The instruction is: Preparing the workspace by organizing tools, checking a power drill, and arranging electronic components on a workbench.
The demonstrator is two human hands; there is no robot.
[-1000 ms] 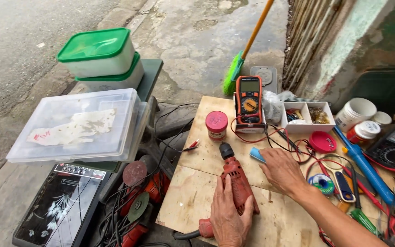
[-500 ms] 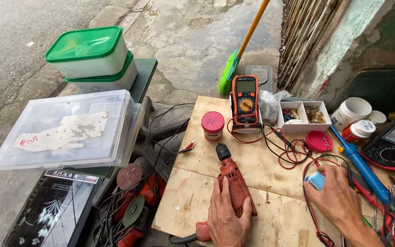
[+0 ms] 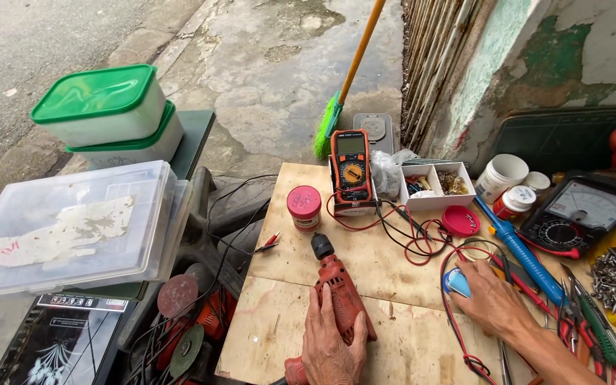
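Workbench: your plywood table point(image 3: 393, 271), pale and stained, carries everything listed here.
Clear bins: lidded plastic boxes point(image 3: 73, 228) stand off the table's left edge, well apart from both hands.
Drill: red power drill point(image 3: 338, 285) lies flat near the table's front, chuck pointing away from you.
Left hand point(image 3: 331, 342): your fingers curl over the drill's rear body, closed around it; the chuck end projects beyond your fingertips.
Right hand point(image 3: 497, 303): palm down, fingers loosely bent over a small blue piece point(image 3: 458, 283) peeping out at your fingertips; whether you grip it cannot be told.
Multimeter: orange digital meter point(image 3: 351, 167) stands upright at the far edge.
Red-lidded jar point(image 3: 304, 207): just beyond the chuck.
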